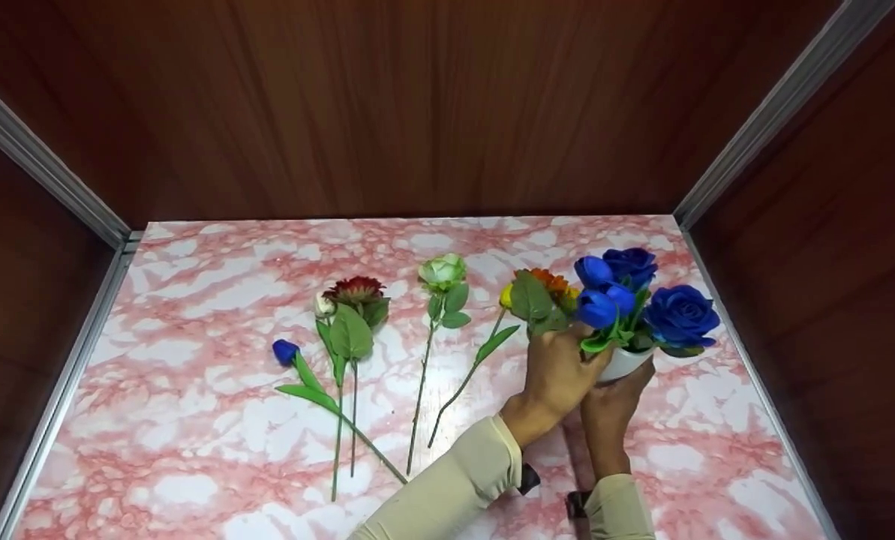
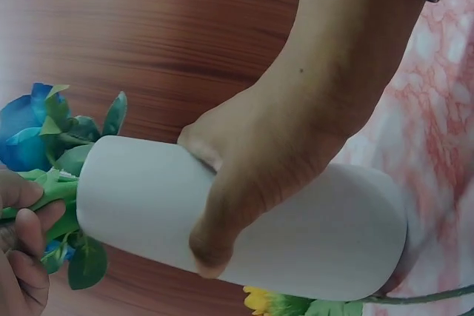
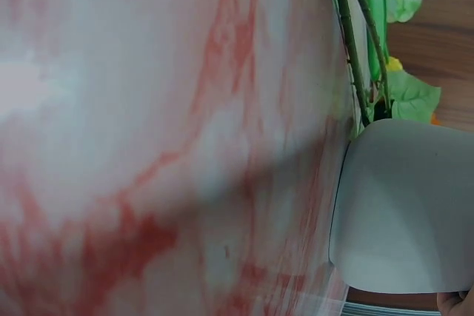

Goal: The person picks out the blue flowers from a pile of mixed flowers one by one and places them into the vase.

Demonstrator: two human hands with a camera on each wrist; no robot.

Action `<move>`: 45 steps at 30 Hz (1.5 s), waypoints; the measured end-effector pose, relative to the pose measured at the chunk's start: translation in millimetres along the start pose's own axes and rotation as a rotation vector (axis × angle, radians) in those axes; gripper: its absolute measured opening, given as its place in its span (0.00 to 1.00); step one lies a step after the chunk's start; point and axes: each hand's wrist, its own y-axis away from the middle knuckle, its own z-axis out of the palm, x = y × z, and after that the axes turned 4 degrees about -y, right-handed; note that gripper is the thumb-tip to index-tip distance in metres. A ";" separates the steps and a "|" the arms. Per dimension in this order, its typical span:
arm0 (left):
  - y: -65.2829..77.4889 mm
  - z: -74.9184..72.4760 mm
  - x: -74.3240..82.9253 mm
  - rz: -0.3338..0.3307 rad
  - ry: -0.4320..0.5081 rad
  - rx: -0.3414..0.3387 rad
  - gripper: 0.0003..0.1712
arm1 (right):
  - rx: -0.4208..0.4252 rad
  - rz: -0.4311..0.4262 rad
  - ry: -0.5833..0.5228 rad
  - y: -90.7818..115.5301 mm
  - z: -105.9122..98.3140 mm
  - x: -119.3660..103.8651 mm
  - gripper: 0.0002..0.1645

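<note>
A white vase (image 2: 311, 220) stands upright at the right of the table, holding blue roses (image 1: 681, 316) and blue tulips (image 1: 605, 303). My right hand (image 1: 617, 409) grips the vase's body, its thumb stretched across the side in the left wrist view. At the vase's mouth, my left hand (image 1: 561, 375) pinches the green leaves and stem (image 2: 55, 190) of a blue tulip. In the right wrist view the lower part of the vase shows beside the tabletop, with a bit of the right hand (image 3: 455, 303) at the corner.
Left of the vase lie an orange flower (image 1: 551, 281), a yellow tulip (image 1: 506, 295) and a pale green rose (image 1: 442, 271). Farther left are a dark red flower (image 1: 355, 289), a white tulip (image 1: 324, 304) and a blue tulip bud (image 1: 286, 352). Wooden panels (image 1: 417, 112) wall the marbled table.
</note>
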 end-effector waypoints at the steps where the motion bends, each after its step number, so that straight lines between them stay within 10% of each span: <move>1: 0.2 1.0 -0.3 -0.003 0.014 -0.006 0.08 | -0.002 0.003 0.005 0.0 -0.3 0.2 0.53; 22: -3.0 9.6 2.6 -0.145 -0.020 -0.102 0.08 | 0.003 0.040 -0.008 -4.6 1.8 26.6 0.50; 35: -5.7 8.2 0.0 0.005 0.110 0.055 0.10 | -0.008 0.032 -0.011 -6.1 -2.3 37.6 0.57; 45: -5.1 18.3 -2.1 0.043 0.057 0.056 0.05 | -0.024 0.051 -0.077 -4.4 -0.8 17.9 0.54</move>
